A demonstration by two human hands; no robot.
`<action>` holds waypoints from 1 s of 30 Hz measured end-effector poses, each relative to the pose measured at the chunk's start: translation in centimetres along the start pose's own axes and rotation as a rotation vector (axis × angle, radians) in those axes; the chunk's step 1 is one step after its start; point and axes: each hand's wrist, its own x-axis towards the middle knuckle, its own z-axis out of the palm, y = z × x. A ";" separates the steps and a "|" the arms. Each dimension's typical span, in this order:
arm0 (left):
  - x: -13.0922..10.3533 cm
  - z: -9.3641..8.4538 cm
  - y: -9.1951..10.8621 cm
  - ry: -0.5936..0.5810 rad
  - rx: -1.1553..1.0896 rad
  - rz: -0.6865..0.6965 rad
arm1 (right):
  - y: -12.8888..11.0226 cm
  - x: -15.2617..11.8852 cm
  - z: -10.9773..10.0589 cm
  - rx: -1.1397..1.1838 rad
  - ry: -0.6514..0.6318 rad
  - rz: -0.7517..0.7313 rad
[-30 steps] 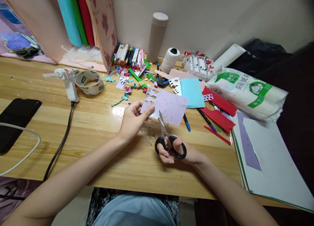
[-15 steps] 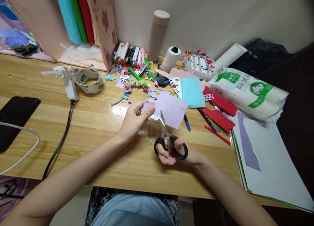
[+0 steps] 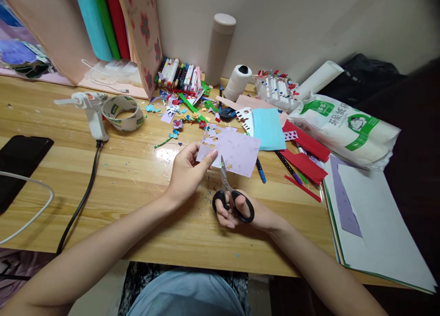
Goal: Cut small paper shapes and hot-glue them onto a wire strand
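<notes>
A sheet of light purple paper (image 3: 237, 149) with cut-out holes at its left end is pinched between the thumb and fingers of my left hand (image 3: 192, 169), held above the table. My right hand (image 3: 237, 210) has its thumb and fingers through the black handles of a pair of scissors (image 3: 225, 181). The scissor blades point away from me and overlap the near edge of the paper, close to my left thumb. The blades look nearly closed.
Behind the paper lie colourful paper scraps (image 3: 185, 107), markers (image 3: 180, 75) and a blue paper square (image 3: 267, 129). A glue gun (image 3: 94, 114) and tape roll (image 3: 123, 112) stand left, a phone (image 3: 22, 167) farther left. Paper sheets (image 3: 381, 229) and a bag of cups (image 3: 350, 128) lie right.
The scissor blades have come closer together, and the right hand has shifted slightly left. The purple paper remains in my left hand, its right end tilted a little differently.
</notes>
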 end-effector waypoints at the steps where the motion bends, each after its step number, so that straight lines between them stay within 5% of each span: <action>1: 0.0 0.0 -0.1 0.000 0.000 0.003 | 0.0 0.0 0.0 0.006 0.004 0.003; 30: 0.1 -0.1 0.0 0.015 -0.041 0.001 | -0.4 0.4 0.7 0.025 0.136 -0.039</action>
